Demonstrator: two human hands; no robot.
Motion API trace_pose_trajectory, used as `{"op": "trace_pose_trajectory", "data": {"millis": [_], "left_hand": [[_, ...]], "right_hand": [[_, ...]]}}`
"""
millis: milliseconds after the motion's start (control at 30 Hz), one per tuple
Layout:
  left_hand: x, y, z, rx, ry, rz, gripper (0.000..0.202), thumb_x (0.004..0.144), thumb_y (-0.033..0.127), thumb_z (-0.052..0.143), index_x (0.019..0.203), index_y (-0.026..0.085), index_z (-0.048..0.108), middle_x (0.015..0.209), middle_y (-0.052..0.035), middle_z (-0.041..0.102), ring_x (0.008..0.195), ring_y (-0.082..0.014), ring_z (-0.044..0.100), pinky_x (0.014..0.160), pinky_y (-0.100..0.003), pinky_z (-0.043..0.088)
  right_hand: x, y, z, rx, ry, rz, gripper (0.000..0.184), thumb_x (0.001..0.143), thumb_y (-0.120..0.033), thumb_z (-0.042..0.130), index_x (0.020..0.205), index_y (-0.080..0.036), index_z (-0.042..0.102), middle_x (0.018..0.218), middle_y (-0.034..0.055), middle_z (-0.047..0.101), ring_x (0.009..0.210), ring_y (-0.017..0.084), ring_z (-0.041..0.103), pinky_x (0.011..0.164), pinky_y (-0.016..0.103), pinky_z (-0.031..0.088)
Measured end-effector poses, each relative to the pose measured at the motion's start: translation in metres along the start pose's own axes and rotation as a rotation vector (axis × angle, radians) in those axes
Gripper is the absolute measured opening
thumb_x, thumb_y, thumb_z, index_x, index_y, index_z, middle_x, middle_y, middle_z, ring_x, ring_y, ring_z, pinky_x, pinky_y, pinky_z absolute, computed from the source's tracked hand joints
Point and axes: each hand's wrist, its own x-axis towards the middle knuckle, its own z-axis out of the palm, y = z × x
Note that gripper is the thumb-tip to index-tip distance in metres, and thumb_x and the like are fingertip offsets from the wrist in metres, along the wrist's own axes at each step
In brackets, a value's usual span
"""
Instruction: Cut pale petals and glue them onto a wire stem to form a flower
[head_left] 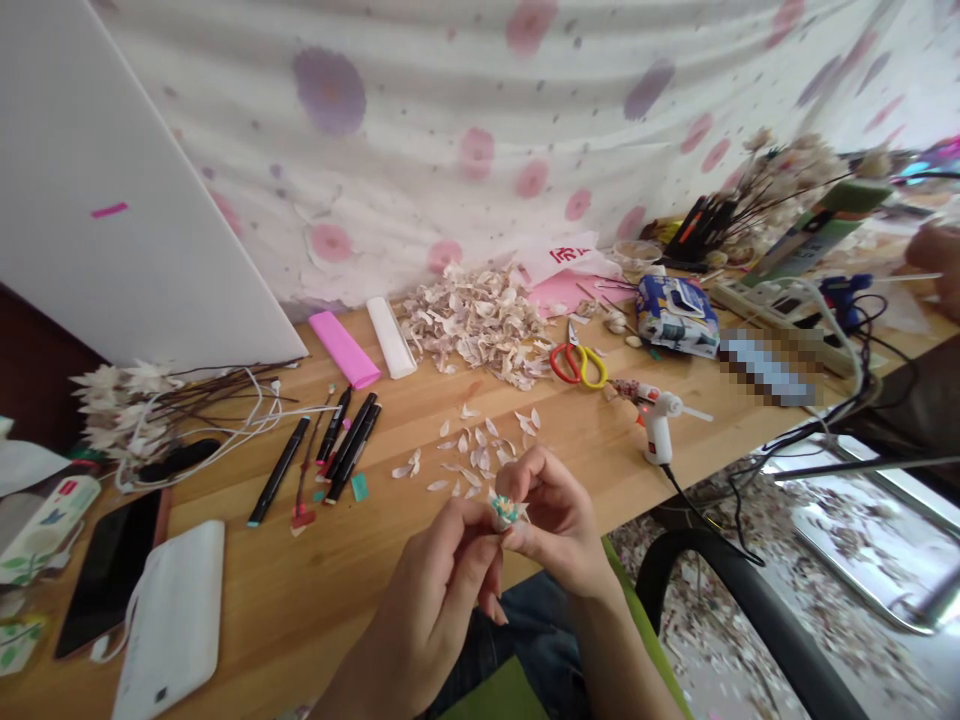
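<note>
- The left hand [439,590] and right hand [551,525] are both closed in a pinch, fingertips meeting close together in front of the body.
- Between their fingertips they grip a small petal bundle [506,510] with a teal centre, held just above the desk's front edge.
- Only a few pale petals appear to sit around that teal centre, although the fingers hide part of it.
- Loose pale petals [480,455] lie scattered on the wooden desk [225,590] just beyond the hands, and a much larger petal heap [472,325] sits farther back, so plenty of material appears unused.
- A white glue gun [656,425] stands to the right of the scattered petals, near red-and-yellow scissors [577,365].
- Several black marker pens [351,450] lie left of the hands.
- Beyond them, a bunch of finished-looking flower stems [124,415] lies on the desk, and another bunch [787,170] stands at the far right, suggesting some pieces are complete.
- At the right edge, another person's hand [934,265] shows beyond a blue glue gun [844,300].
</note>
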Motion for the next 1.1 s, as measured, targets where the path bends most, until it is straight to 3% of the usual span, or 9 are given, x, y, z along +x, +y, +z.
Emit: {"op": "trace_pose_trajectory", "data": {"millis": [167, 300, 567, 767, 1100], "left_hand": [[0.0, -0.003, -0.002, -0.036, 0.003, -0.043, 0.035, 0.101, 0.051, 0.046, 0.104, 0.019, 0.06, 0.063, 0.0047, 0.055, 0.052, -0.0108, 0.058, 0.055, -0.022, 0.054], [0.003, 0.0, -0.003, -0.04, 0.029, -0.029, 0.031, 0.102, 0.047, 0.049, 0.094, 0.019, 0.06, 0.064, 0.0026, 0.061, 0.057, -0.0106, 0.061, 0.058, -0.02, 0.051], [0.005, -0.003, 0.003, -0.216, 0.106, -0.105, 0.038, 0.098, 0.053, 0.054, 0.092, 0.017, 0.061, 0.058, 0.003, 0.059, 0.053, -0.0104, 0.057, 0.054, -0.02, 0.049], [0.004, -0.006, 0.001, -0.34, 0.089, -0.139, 0.033, 0.099, 0.048, 0.055, 0.095, 0.017, 0.064, 0.056, 0.0051, 0.055, 0.051, -0.009, 0.053, 0.061, -0.024, 0.057], [0.005, -0.014, 0.0, -0.389, 0.058, -0.142, 0.032, 0.098, 0.048, 0.057, 0.093, 0.017, 0.062, 0.057, 0.006, 0.055, 0.049, -0.0073, 0.052, 0.059, -0.025, 0.061]], "right_hand": [[0.001, 0.001, -0.001, 0.031, -0.019, 0.006, 0.037, 0.08, -0.044, 0.085, 0.085, -0.024, 0.054, 0.071, -0.0046, 0.055, 0.06, 0.012, 0.046, 0.057, 0.023, 0.038], [0.001, 0.001, -0.002, 0.058, -0.03, 0.049, 0.037, 0.08, -0.042, 0.085, 0.086, -0.023, 0.054, 0.073, -0.0047, 0.054, 0.059, 0.011, 0.045, 0.055, 0.022, 0.036], [0.003, 0.005, 0.0, 0.153, -0.057, 0.061, 0.038, 0.083, -0.027, 0.085, 0.085, -0.024, 0.047, 0.07, -0.008, 0.054, 0.059, 0.01, 0.041, 0.058, 0.02, 0.035], [0.004, 0.007, -0.003, 0.147, -0.064, 0.078, 0.035, 0.083, -0.024, 0.085, 0.086, -0.024, 0.05, 0.071, -0.0073, 0.056, 0.061, 0.009, 0.044, 0.06, 0.02, 0.036], [0.007, 0.007, -0.007, 0.181, -0.086, 0.111, 0.036, 0.079, -0.025, 0.089, 0.087, -0.023, 0.053, 0.073, -0.0073, 0.056, 0.061, 0.008, 0.043, 0.058, 0.019, 0.035]]}}
